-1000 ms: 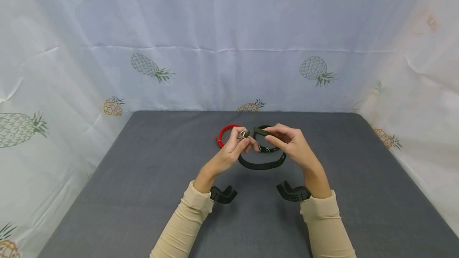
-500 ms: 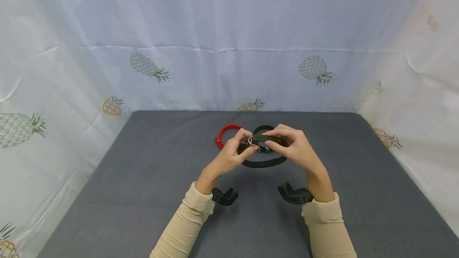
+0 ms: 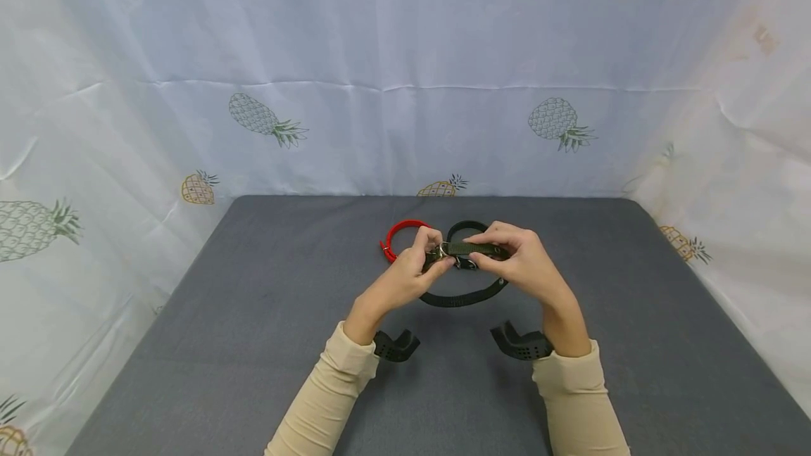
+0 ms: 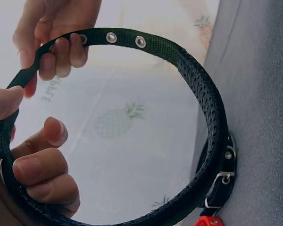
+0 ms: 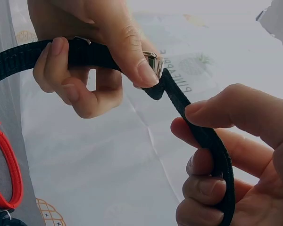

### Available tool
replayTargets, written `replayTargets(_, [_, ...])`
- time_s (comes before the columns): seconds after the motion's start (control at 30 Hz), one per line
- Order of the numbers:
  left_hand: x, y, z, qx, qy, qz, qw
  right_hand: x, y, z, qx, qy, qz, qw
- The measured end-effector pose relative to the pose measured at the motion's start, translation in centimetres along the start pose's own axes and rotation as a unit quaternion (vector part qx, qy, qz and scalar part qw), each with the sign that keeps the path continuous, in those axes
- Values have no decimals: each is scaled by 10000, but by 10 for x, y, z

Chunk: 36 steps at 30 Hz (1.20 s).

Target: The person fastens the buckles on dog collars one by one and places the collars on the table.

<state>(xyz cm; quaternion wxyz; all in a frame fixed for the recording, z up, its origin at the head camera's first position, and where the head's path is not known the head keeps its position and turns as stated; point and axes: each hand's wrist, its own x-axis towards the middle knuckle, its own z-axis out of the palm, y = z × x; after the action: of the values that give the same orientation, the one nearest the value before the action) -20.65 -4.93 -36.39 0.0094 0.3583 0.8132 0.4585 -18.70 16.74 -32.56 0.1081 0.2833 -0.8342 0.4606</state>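
Both hands hold a dark green webbing collar (image 3: 465, 280) in the air just above the grey worktop (image 3: 253, 343), roughly at its middle. The left hand (image 3: 405, 274) is clamped on the buckle end: thumb and forefinger pinch the strap right at the metal buckle (image 5: 153, 61), with the other fingers curled under the webbing. The right hand (image 3: 516, 259) is clamped on the free end, the eyelet-punched tip (image 4: 125, 38) pinched between thumb and fingers and stretched straight towards the buckle. From the right wrist view the strap bends sharply where it meets the buckle, so the tip seems to have entered the frame, though whether a prong sits in an eyelet cannot be told.

My reading is that fastening this collar is under way but not finished: the loop is formed and hangs below the hands, while the strap end remains to be drawn through and pinned.

On the worktop behind the hands lie a red collar (image 3: 400, 232) and a black collar (image 3: 467, 227), both already closed into loops and lying close together.
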Motion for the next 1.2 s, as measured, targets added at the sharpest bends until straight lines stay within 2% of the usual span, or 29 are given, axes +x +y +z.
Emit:
replayTargets(0.17, [0,0,1,243,3,32,9997,0,1,0,-208,-42,186,9996])
replayTargets(0.37, [0,2,2,843,-116,-25,9964,0,1,-1,-414,-250,375,9981])
replayTargets(0.5, [0,2,2,996,-219,-102,9947,1,3,-1,-475,-342,389,9975])
replayTargets(0.73, [0,1,5,643,-545,-192,9963,3,5,5,-206,-707,148,9972])
replayTargets(0.97, [0,-1,5,352,-447,-347,9978,8,7,14,468,-1028,498,9924])
replayTargets(1.1, [1,-1,3,-267,-458,-396,9978,10,10,17,869,-1118,474,9888])
replayTargets(1.2, [1,-1,1,-926,-358,-430,9941,11,14,17,1206,-1044,566,9856])
